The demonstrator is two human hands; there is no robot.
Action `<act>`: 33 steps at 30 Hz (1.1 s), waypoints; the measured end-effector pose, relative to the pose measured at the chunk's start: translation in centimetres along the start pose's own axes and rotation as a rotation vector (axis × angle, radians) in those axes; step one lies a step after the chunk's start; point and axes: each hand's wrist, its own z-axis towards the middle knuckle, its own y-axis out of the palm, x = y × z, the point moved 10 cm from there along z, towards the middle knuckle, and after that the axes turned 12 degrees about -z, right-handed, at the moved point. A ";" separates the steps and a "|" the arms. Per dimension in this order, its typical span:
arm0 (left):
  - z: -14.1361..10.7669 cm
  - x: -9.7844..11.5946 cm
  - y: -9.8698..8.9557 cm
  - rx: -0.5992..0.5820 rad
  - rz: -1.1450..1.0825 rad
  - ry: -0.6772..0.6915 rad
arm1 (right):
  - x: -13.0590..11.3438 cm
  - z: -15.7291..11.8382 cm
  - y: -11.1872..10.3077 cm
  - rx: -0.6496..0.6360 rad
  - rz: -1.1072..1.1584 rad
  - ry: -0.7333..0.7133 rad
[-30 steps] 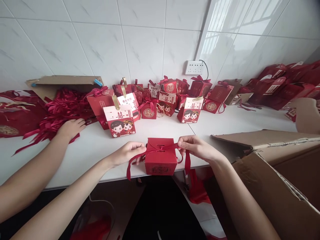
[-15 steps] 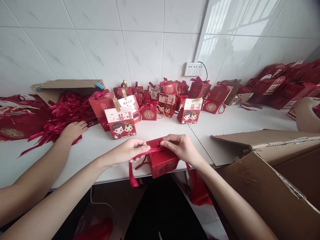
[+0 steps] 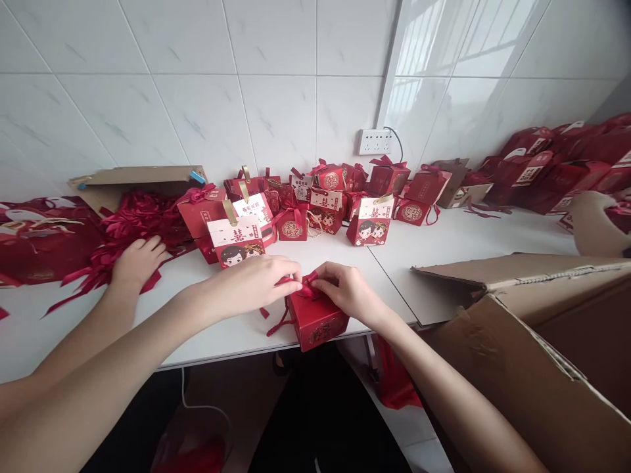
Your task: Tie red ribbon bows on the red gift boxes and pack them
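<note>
Head view. Landmark: the red box (image 3: 320, 322), lid closed, at the near edge of the white table (image 3: 207, 338), right in front of you; what it holds, you can't see. Your left hand (image 3: 263, 279) comes in over the box's left side, thumb and fingers pinched together on the red ribbon (image 3: 306, 289). Your right hand (image 3: 348, 292) is at the top of the box, thumb and fingertips closed on the same ribbon. A twisted red cord (image 3: 280, 324) hangs by the box's left side.

Left of and behind the box: an open carton (image 3: 142, 175) on its side, dark red ribbons (image 3: 142, 213) filling it and spilling out. Another person's hand (image 3: 139, 261) rests on the spill. Behind the box: a cluster of small gift boxes (image 3: 292, 223), closed, several topped with bows. Right of the box: a large cardboard carton (image 3: 522, 328), flaps open, contents hidden from you. Farther right and behind: a heap of red packages (image 3: 552, 171), with a blurred arm (image 3: 589, 226) near it.
</note>
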 end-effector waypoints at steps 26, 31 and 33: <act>1.0 -3.0 0.4 0.023 -0.165 -0.159 | 0.8 -0.2 0.3 0.033 0.102 -0.008; 1.0 -2.1 -0.3 -0.070 -0.083 -0.151 | 0.0 -0.4 0.0 0.034 0.038 -0.024; 1.2 -0.6 -0.4 -0.086 -0.084 -0.087 | -0.2 -0.5 0.0 0.026 0.041 -0.031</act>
